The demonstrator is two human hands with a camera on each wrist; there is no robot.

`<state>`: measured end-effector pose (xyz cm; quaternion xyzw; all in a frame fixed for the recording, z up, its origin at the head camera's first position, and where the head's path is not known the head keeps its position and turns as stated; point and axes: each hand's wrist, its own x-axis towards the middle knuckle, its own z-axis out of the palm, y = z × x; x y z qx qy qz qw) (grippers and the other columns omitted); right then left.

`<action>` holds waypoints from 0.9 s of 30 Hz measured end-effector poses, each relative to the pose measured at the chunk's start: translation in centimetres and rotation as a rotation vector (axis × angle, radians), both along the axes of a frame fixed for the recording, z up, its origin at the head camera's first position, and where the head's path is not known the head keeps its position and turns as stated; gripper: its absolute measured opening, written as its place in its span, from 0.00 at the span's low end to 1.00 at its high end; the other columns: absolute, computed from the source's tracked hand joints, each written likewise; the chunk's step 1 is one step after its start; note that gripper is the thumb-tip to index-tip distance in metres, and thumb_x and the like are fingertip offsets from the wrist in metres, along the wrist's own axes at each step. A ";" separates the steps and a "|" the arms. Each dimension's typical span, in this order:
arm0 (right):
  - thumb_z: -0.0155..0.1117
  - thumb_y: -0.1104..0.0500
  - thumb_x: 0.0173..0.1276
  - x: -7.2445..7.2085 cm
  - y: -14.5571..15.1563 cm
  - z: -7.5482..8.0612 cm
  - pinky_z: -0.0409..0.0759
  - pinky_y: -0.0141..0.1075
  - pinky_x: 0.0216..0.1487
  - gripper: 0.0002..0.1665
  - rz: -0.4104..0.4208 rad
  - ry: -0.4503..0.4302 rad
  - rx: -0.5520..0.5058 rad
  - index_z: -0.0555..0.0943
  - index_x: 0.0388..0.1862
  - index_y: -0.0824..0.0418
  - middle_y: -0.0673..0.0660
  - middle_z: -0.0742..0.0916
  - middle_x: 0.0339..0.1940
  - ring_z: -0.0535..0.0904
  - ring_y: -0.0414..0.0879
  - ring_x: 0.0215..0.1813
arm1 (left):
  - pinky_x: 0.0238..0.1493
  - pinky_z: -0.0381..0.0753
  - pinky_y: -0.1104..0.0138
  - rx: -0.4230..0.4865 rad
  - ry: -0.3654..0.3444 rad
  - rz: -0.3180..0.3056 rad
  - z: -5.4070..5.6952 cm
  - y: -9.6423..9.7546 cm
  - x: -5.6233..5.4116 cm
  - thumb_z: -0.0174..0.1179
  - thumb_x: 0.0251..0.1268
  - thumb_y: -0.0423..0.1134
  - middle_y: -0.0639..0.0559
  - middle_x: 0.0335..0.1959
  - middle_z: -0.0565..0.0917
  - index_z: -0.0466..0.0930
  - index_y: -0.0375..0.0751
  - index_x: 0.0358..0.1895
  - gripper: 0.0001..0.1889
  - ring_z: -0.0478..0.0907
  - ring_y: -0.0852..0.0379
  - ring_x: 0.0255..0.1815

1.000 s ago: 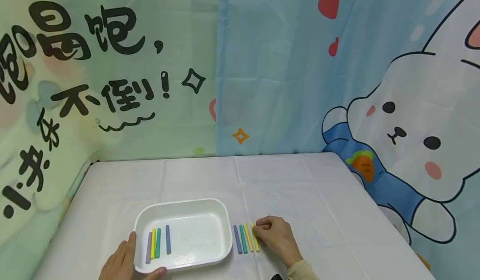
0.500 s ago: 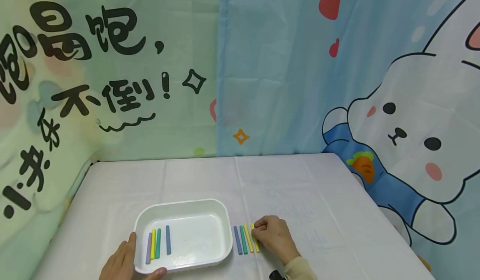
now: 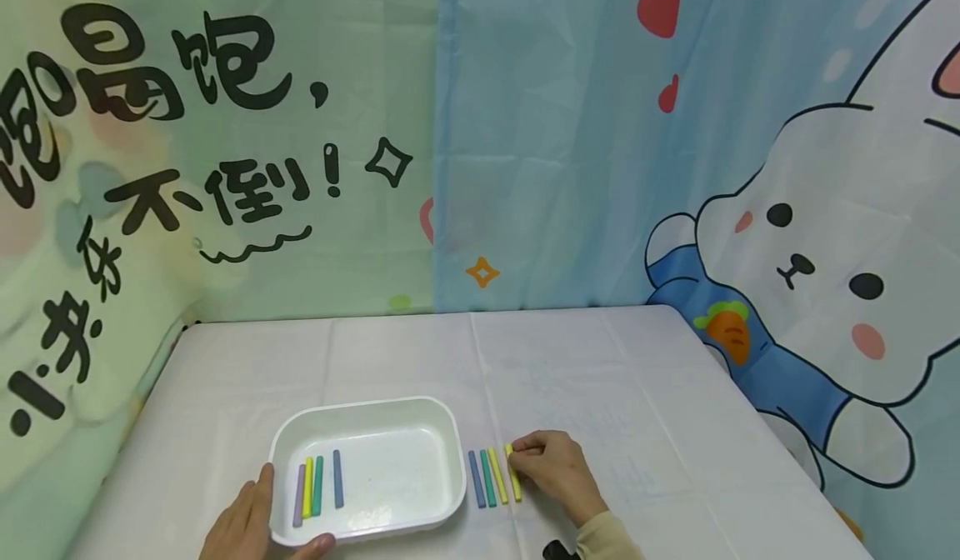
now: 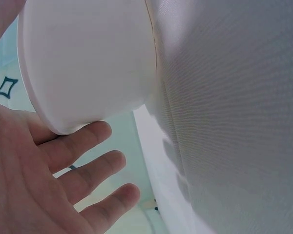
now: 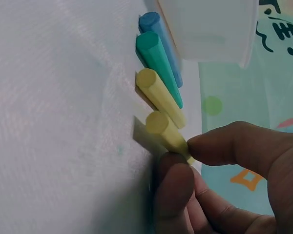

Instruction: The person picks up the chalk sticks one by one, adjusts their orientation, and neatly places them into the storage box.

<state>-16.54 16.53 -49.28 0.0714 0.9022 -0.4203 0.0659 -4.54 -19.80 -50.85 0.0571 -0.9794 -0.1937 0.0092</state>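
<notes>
My right hand (image 3: 557, 472) pinches a yellow chalk stick (image 5: 161, 126) between thumb and finger, at the right end of a short row. In the right wrist view the chalk seems slightly raised at its near end, with a shadow below. Beside it lie another yellow chalk (image 3: 498, 477), a green chalk (image 3: 488, 478) and a blue chalk (image 3: 477, 480). My left hand (image 3: 243, 517) rests against the left front corner of a white tray (image 3: 375, 405), fingers fairly straight along its outer wall and thumb at the front edge. Its palm shows in the left wrist view.
Inside the tray lie a purple chalk (image 3: 298, 497), a yellow chalk (image 3: 307, 488), a green chalk (image 3: 317, 487) and, slightly apart, a blue chalk (image 3: 338, 480). A white cloth (image 3: 645, 427) covers the table. Printed curtains (image 3: 540, 143) hang behind it.
The pinched yellow chalk has shifted a little to the right with my right hand, widening the gap to the other yellow one. My left hand and the tray stay in place.
</notes>
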 end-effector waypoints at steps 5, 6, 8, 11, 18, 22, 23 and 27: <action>0.71 0.62 0.54 -0.2 0.0 0.2 0.81 0.34 0.29 0.12 -0.015 -0.027 -0.067 0.87 0.38 0.64 0.51 0.87 0.26 0.81 0.42 0.26 | 0.62 0.74 0.44 0.003 -0.023 -0.016 0.1 -0.2 -0.2 0.56 0.41 0.87 0.35 0.58 0.73 0.52 0.18 0.75 0.75 0.72 0.44 0.52; 0.72 0.61 0.54 -0.2 -0.1 0.3 0.82 0.34 0.30 0.12 -0.017 -0.029 -0.071 0.87 0.39 0.64 0.51 0.87 0.26 0.81 0.42 0.27 | 0.63 0.74 0.44 0.005 -0.028 -0.017 0.0 -0.2 -0.3 0.56 0.42 0.87 0.35 0.59 0.73 0.52 0.18 0.75 0.75 0.72 0.44 0.53; 0.72 0.60 0.55 -0.3 -0.3 0.5 0.82 0.34 0.30 0.13 -0.020 -0.037 -0.092 0.87 0.40 0.64 0.51 0.87 0.27 0.81 0.42 0.27 | 0.64 0.73 0.43 0.013 -0.032 -0.020 0.1 -0.3 -0.3 0.56 0.42 0.87 0.35 0.59 0.72 0.51 0.18 0.75 0.75 0.72 0.44 0.53; 0.73 0.60 0.56 -0.2 -0.7 0.9 0.83 0.35 0.30 0.15 -0.026 -0.052 -0.143 0.87 0.42 0.65 0.53 0.88 0.29 0.82 0.43 0.28 | 0.66 0.71 0.41 0.024 -0.036 -0.020 0.0 -0.3 -0.2 0.56 0.42 0.87 0.33 0.62 0.72 0.51 0.19 0.75 0.75 0.72 0.42 0.57; 0.72 0.60 0.57 0.2 -1.6 1.8 0.85 0.37 0.34 0.19 -0.012 -0.068 -0.282 0.86 0.47 0.69 0.56 0.88 0.35 0.83 0.45 0.32 | 0.67 0.68 0.39 0.037 -0.057 -0.017 0.2 -0.2 -0.4 0.55 0.42 0.87 0.31 0.64 0.71 0.49 0.19 0.76 0.75 0.71 0.40 0.59; 0.72 0.62 0.58 0.3 -1.9 2.2 0.86 0.38 0.35 0.20 0.009 -0.076 -0.364 0.85 0.48 0.72 0.58 0.89 0.35 0.84 0.46 0.33 | 0.69 0.65 0.38 0.054 -0.073 -0.019 0.3 -0.2 -0.4 0.55 0.43 0.86 0.29 0.67 0.69 0.48 0.19 0.76 0.75 0.70 0.37 0.63; 0.72 0.62 0.58 0.3 -2.1 2.3 0.86 0.38 0.35 0.21 0.015 -0.081 -0.383 0.84 0.49 0.72 0.58 0.89 0.35 0.84 0.46 0.33 | 0.69 0.65 0.38 0.055 -0.075 -0.019 0.4 -0.2 -0.4 0.55 0.43 0.86 0.29 0.67 0.68 0.48 0.19 0.76 0.75 0.69 0.37 0.63; 0.72 0.61 0.60 0.5 -2.7 2.8 0.85 0.38 0.36 0.22 0.052 -0.091 -0.441 0.84 0.50 0.73 0.58 0.89 0.35 0.84 0.46 0.33 | 0.68 0.67 0.39 0.049 -0.044 -0.019 0.2 -0.2 -0.3 0.56 0.44 0.86 0.30 0.66 0.70 0.50 0.19 0.76 0.74 0.70 0.38 0.62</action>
